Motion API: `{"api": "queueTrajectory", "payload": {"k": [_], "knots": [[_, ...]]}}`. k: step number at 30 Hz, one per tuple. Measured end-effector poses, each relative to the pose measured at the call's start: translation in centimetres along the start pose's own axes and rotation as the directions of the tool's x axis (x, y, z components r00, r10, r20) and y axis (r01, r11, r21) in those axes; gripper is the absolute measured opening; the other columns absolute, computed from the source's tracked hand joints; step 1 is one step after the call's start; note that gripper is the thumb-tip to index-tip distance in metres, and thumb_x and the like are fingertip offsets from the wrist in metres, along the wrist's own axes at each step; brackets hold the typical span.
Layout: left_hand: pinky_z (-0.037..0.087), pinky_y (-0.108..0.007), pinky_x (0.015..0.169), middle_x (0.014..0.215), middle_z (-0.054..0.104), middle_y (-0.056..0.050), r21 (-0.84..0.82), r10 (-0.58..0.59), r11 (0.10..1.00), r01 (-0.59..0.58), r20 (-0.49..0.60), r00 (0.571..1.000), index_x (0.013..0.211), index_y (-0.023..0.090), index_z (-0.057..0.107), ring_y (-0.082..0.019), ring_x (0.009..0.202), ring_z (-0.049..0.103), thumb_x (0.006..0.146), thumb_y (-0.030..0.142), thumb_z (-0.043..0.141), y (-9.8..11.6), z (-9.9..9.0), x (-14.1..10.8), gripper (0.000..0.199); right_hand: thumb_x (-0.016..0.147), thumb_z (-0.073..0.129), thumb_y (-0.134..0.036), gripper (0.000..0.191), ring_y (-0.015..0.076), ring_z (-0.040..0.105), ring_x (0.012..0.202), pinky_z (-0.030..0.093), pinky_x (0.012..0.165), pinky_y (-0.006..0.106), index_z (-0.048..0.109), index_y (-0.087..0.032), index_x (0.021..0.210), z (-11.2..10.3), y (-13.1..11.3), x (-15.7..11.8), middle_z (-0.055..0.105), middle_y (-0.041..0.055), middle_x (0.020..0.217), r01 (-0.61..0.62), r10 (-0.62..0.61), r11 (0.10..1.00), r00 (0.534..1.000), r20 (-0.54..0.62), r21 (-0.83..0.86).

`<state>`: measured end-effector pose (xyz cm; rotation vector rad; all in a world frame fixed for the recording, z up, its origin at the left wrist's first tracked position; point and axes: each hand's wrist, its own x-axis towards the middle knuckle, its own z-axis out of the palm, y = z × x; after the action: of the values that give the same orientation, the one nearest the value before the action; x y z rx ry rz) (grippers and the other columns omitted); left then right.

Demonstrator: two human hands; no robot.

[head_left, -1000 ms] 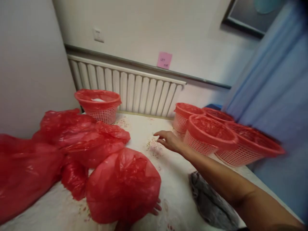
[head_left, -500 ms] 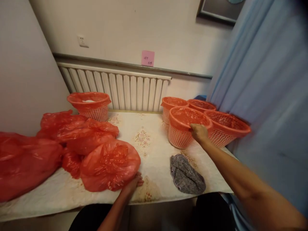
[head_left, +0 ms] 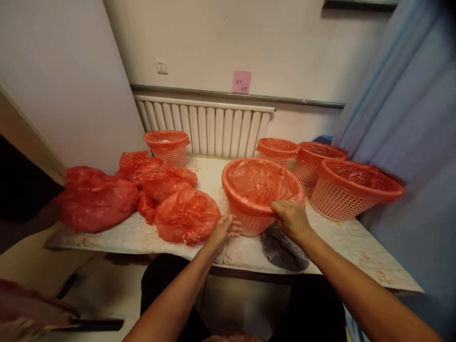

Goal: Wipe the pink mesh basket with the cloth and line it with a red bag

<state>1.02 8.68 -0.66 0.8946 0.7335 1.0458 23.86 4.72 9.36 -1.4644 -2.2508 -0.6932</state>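
Observation:
My right hand (head_left: 291,219) grips the near rim of a pink perforated plastic basket (head_left: 252,224) lined with a red plastic bag. The basket stands near the middle of the table, tilted slightly toward me. Close to its left side is my left hand (head_left: 223,231), fingers apart and holding nothing; whether it touches the basket I cannot tell. Just left of that hand lies a tied, puffed-up red plastic bag (head_left: 188,216). A dark grey knitted cloth item (head_left: 285,251) rests below my right hand, partly covered by the basket and hand.
More lined baskets stand at right, including a large one (head_left: 337,199) beside the blue curtain (head_left: 399,123). Another basket (head_left: 170,156) is at the back left. Several red bags (head_left: 96,202) lie on the left. A radiator (head_left: 210,130) runs behind the table (head_left: 359,251). Dark clothing shows at far left.
My right hand has drawn the basket left and toward me, away from the other baskets. My left hand has risen from beside the red bag to the basket. The view has shifted left.

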Motion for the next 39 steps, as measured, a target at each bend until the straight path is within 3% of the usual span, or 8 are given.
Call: {"api": "queueTrajectory", "payload": {"k": [10, 14, 17, 22, 27, 32, 36, 39], "knots": [[0.055, -0.024, 0.06, 0.074, 0.065, -0.004, -0.364, -0.12, 0.93, 0.049, -0.174, 0.977, 0.088, 0.014, 0.055, -0.013, 0.061, 0.065, 0.089, 0.015, 0.055, 3.2, 2.1, -1.6, 0.002, 0.092, 0.041, -0.016, 0.023, 0.0195, 0.05, 0.069, 0.028, 0.067, 0.032, 0.061, -0.018, 0.079, 0.5, -2.2, -2.4, 0.061, 0.0049, 0.07, 0.109, -0.106, 0.97, 0.994, -0.025, 0.218], [0.042, -0.016, 0.043, 0.054, 0.052, 0.002, -0.402, -0.203, 0.909, 0.114, -0.186, 0.961, 0.073, 0.013, 0.052, -0.007, 0.042, 0.05, 0.084, 0.005, 0.054, 3.9, 2.1, -1.4, 0.014, 0.094, 0.04, -0.018, 0.025, 0.0183, 0.05, 0.07, 0.029, 0.068, 0.031, 0.06, -0.019, 0.08, 0.0, -2.8, -2.2, 0.059, 0.0034, 0.069, 0.091, -0.084, 0.956, 0.996, -0.036, 0.279], [0.044, -0.015, 0.047, 0.057, 0.055, 0.003, -0.388, -0.171, 0.919, 0.068, -0.238, 0.956, 0.072, 0.014, 0.051, -0.006, 0.046, 0.053, 0.077, 0.003, 0.055, 4.4, 1.8, -2.1, 0.013, 0.097, 0.043, -0.026, 0.021, 0.0185, 0.05, 0.072, 0.029, 0.069, 0.031, 0.06, -0.019, 0.088, -0.1, -3.7, -2.2, 0.06, 0.0033, 0.074, 0.124, -0.119, 0.954, 0.992, -0.036, 0.274], [0.052, -0.022, 0.053, 0.065, 0.06, 0.004, -0.256, 0.073, 0.949, -0.185, -0.392, 0.917, 0.069, 0.017, 0.046, -0.01, 0.056, 0.059, 0.065, 0.014, 0.064, 6.0, 2.3, -5.5, 0.019, 0.093, 0.049, -0.051, 0.035, 0.0212, 0.05, 0.075, 0.029, 0.07, 0.034, 0.061, -0.019, 0.101, -0.2, -4.7, -2.0, 0.06, 0.0044, 0.079, 0.151, -0.147, 0.972, 0.988, -0.034, 0.182], [0.047, -0.017, 0.047, 0.059, 0.055, 0.006, -0.112, 0.302, 0.927, -0.359, -0.348, 0.888, 0.068, 0.017, 0.046, -0.007, 0.049, 0.052, 0.066, 0.023, 0.069, 8.8, 4.9, -7.3, 0.023, 0.085, 0.052, -0.064, 0.053, 0.023, 0.05, 0.077, 0.033, 0.072, 0.036, 0.059, -0.018, 0.11, 0.0, -4.7, -1.7, 0.061, 0.0059, 0.081, 0.184, -0.179, 0.964, 0.983, -0.043, 0.193], [0.043, -0.016, 0.046, 0.061, 0.051, 0.007, 0.087, 0.418, 0.908, -0.409, -0.249, 0.874, 0.071, 0.019, 0.043, -0.007, 0.05, 0.051, 0.071, 0.024, 0.063, 11.1, 6.0, -4.3, 0.021, 0.09, 0.056, -0.044, 0.038, 0.025, 0.052, 0.085, 0.039, 0.078, 0.04, 0.056, -0.016, 0.117, 0.6, -4.2, -2.0, 0.063, 0.0089, 0.091, 0.148, -0.118, 0.952, 0.985, -0.125, 0.268], [0.04, -0.016, 0.047, 0.06, 0.044, 0.008, 0.351, 0.487, 0.842, -0.409, -0.171, 0.856, 0.068, 0.02, 0.041, -0.006, 0.05, 0.046, 0.072, 0.027, 0.061, 11.6, 4.7, -1.7, 0.021, 0.09, 0.052, -0.021, 0.03, 0.0241, 0.055, 0.097, 0.041, 0.093, 0.045, 0.054, -0.018, 0.12, 1.0, -2.9, -3.1, 0.065, 0.009, 0.103, 0.12, -0.04, 0.931, 0.972, -0.232, 0.344], [0.044, -0.019, 0.051, 0.062, 0.043, 0.008, 0.398, 0.475, 0.835, -0.381, -0.17, 0.864, 0.068, 0.02, 0.041, -0.008, 0.053, 0.046, 0.072, 0.03, 0.06, 11.5, 3.6, -1.0, 0.022, 0.088, 0.05, -0.012, 0.032, 0.0242, 0.055, 0.109, 0.04, 0.101, 0.049, 0.056, -0.019, 0.119, 1.7, -1.5, -4.2, 0.063, 0.0103, 0.114, 0.067, 0.052, 0.942, 0.939, -0.34, 0.328]]}}
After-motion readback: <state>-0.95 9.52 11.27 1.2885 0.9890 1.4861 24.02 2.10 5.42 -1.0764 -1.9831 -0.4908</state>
